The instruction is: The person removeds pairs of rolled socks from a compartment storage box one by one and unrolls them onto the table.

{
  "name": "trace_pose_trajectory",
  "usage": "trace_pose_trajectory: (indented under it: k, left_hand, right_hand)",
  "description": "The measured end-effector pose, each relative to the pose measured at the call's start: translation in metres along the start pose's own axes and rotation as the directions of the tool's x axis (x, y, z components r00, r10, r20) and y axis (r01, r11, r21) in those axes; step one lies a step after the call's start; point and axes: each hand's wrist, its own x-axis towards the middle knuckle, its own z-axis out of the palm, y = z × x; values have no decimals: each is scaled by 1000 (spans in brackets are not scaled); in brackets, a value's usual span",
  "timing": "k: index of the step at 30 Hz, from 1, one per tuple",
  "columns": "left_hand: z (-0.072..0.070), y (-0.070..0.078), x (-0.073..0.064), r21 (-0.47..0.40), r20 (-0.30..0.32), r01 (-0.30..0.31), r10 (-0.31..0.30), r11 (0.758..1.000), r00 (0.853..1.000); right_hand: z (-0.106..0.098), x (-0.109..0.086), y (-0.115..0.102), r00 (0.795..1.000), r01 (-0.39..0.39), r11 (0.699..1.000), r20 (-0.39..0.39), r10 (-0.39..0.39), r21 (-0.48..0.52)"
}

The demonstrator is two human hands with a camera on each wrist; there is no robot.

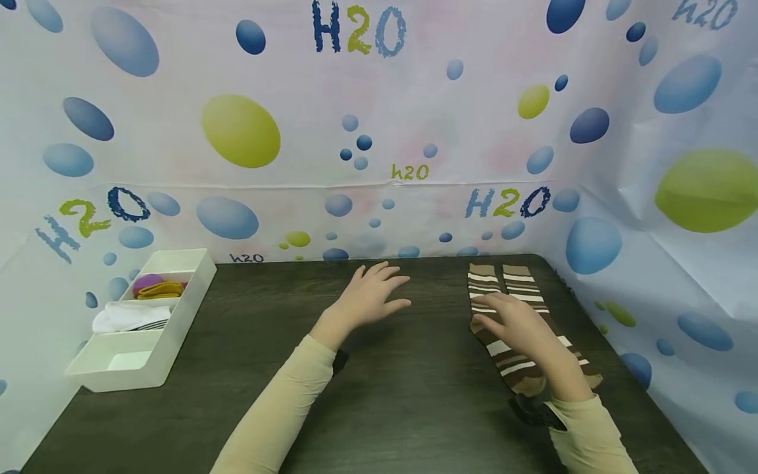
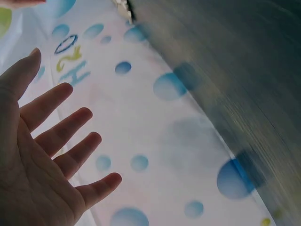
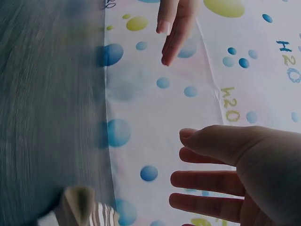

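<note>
A pair of brown socks [image 1: 515, 368] with white and tan stripes lies flat, side by side, at the right of the dark table. My right hand [image 1: 518, 329] overlaps the socks in the head view, its fingers extended and holding nothing. Part of the striped socks [image 3: 101, 215] shows at the lower left of the right wrist view. Left of the socks, my left hand [image 1: 367, 297] is over the back middle of the table. Its palm and spread fingers [image 2: 54, 101] show bare in the left wrist view.
A white organizer box [image 1: 189, 296] with compartments stands at the table's left. Its back part holds a purple item [image 1: 145, 283] and a folded mustard item [image 1: 162, 290]; a white folded cloth [image 1: 127, 317] with black stripes lies in the middle. Patterned sheeting [image 1: 331, 118] walls the table's back and sides.
</note>
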Motion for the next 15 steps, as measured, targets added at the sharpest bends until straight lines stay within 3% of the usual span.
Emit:
trace_pose_trajectory:
  k: [8, 15]
  left_hand:
    - [-14, -20, -48, -36, -79, 84, -86, 996, 993]
    - [-21, -39, -93, -35, -178, 124, -128, 992, 976]
  right_hand:
    - [15, 24, -22, 999, 46, 998, 18, -47, 29]
    - [27, 44, -46, 993, 115, 992, 23, -116, 52]
